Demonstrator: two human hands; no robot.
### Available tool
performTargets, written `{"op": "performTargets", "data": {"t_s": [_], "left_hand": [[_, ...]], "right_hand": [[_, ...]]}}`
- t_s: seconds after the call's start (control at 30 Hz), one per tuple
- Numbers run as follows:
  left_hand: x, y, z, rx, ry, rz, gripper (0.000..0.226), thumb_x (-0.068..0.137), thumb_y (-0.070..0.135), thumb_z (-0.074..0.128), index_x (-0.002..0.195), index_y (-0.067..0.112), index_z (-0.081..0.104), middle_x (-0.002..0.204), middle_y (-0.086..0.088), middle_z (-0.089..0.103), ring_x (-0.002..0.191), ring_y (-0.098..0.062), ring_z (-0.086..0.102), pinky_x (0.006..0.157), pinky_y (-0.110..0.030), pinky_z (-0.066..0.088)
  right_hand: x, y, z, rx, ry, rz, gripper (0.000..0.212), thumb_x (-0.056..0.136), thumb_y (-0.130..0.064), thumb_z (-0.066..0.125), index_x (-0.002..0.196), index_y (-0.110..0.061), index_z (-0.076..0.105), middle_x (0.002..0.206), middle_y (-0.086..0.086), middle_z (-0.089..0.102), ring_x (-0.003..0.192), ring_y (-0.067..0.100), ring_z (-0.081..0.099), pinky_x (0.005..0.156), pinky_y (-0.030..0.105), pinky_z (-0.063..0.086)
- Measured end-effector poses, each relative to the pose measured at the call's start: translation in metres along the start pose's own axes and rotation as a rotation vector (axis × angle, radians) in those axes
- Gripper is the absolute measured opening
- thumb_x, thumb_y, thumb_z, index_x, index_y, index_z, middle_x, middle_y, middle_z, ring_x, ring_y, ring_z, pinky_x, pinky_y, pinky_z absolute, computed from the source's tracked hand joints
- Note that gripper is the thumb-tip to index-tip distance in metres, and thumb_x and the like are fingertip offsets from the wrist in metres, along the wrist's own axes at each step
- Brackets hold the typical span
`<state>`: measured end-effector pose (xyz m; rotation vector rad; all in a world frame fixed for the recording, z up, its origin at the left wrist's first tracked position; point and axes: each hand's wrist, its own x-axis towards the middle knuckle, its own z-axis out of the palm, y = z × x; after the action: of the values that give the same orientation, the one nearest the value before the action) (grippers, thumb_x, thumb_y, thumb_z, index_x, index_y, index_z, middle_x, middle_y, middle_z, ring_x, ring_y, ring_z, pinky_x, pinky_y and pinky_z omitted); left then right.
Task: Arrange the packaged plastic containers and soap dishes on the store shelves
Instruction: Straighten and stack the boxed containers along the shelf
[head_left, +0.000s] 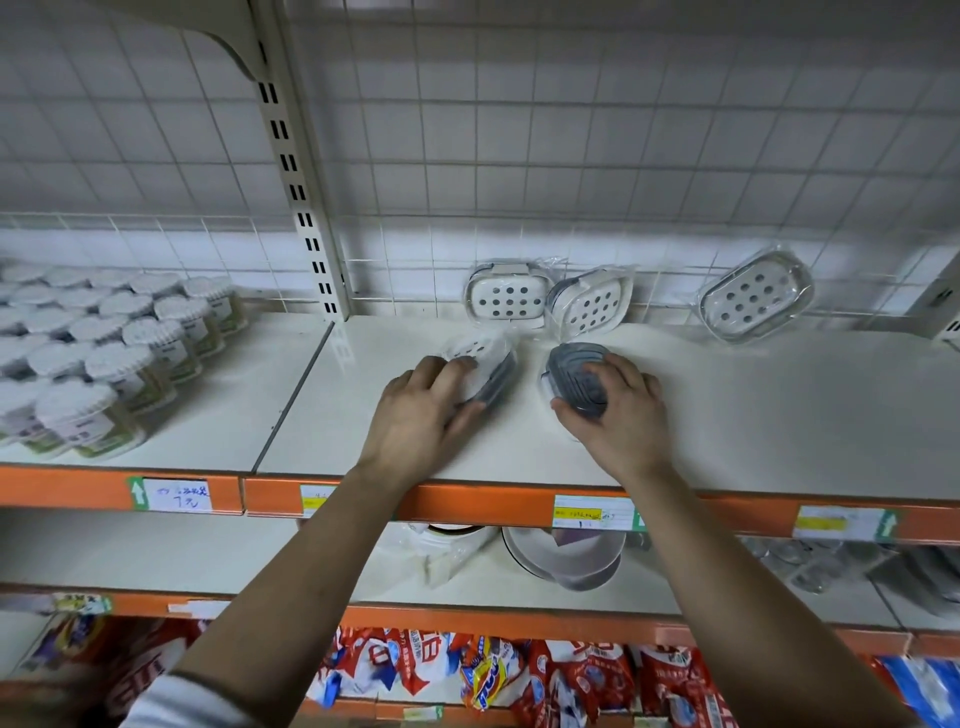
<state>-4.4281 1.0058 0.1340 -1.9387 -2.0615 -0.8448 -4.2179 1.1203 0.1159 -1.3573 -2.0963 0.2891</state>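
Note:
Both hands reach onto the white top shelf (727, 415). My left hand (421, 410) grips a wrapped white-and-grey soap dish (485, 364), tilted on its edge with the holed face up and to the left. My right hand (613, 410) grips another wrapped soap dish (574, 374), its ribbed grey underside facing me. Three more packaged soap dishes lean against the tiled back wall: one (506, 296) at the left, one (589, 301) beside it, one (756, 299) further right.
Several white-lidded jars (119, 343) fill the shelf section to the left, past a slotted upright (306, 208). Orange price rails (467, 504) edge each shelf. The shelf below holds round plastic containers (563, 556) in wrap. Red detergent bags (519, 670) lie lowest.

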Motion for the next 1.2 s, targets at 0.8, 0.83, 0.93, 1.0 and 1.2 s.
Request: {"op": "performTargets", "data": {"t_s": [0.8,0.83,0.93,1.0,1.2], "left_hand": [[0.002,-0.023,0.000,-0.072,0.088,-0.388,0.038,0.097,0.028,0.055,0.131,0.010,0.055,0.145,-0.012,0.044,0.133,-0.033,0.039,0.108,-0.041,0.032],[0.001,-0.026,0.000,-0.067,0.068,-0.356,0.034,0.098,0.025,0.053,0.129,0.012,0.058,0.143,-0.010,0.048,0.131,-0.034,0.042,0.108,-0.041,0.032],[-0.002,-0.024,0.001,-0.172,-0.027,-0.333,0.035,0.097,0.036,0.053,0.121,0.012,0.062,0.133,-0.006,0.054,0.118,-0.033,0.048,0.099,-0.039,0.040],[-0.002,-0.023,0.004,-0.132,-0.081,-0.327,0.052,0.088,0.052,0.061,0.121,0.012,0.057,0.132,-0.004,0.050,0.114,-0.030,0.048,0.097,-0.039,0.042],[0.003,-0.018,0.007,-0.064,-0.086,-0.215,0.054,0.079,0.047,0.070,0.115,0.010,0.053,0.119,-0.006,0.056,0.100,-0.033,0.050,0.092,-0.039,0.037]], "right_hand": [[0.000,0.000,0.002,0.001,0.010,-0.016,0.056,0.078,-0.047,0.073,0.123,-0.018,0.061,0.137,0.001,0.051,0.119,0.032,0.045,0.097,0.041,0.043],[0.001,0.000,0.002,0.000,0.008,-0.017,0.056,0.078,-0.048,0.073,0.123,-0.018,0.061,0.137,0.001,0.051,0.119,0.032,0.045,0.097,0.041,0.044],[0.002,0.000,0.001,-0.008,-0.014,-0.006,0.058,0.076,-0.051,0.072,0.123,-0.019,0.061,0.138,-0.001,0.050,0.118,0.033,0.048,0.098,0.040,0.043],[0.002,-0.001,0.000,-0.021,-0.044,-0.002,0.062,0.074,-0.054,0.072,0.125,-0.021,0.059,0.140,-0.003,0.047,0.119,0.032,0.049,0.100,0.040,0.042],[-0.003,-0.004,-0.016,0.006,-0.086,0.032,0.056,0.075,-0.047,0.074,0.124,-0.024,0.057,0.138,-0.007,0.047,0.115,0.028,0.055,0.096,0.040,0.047]]}}
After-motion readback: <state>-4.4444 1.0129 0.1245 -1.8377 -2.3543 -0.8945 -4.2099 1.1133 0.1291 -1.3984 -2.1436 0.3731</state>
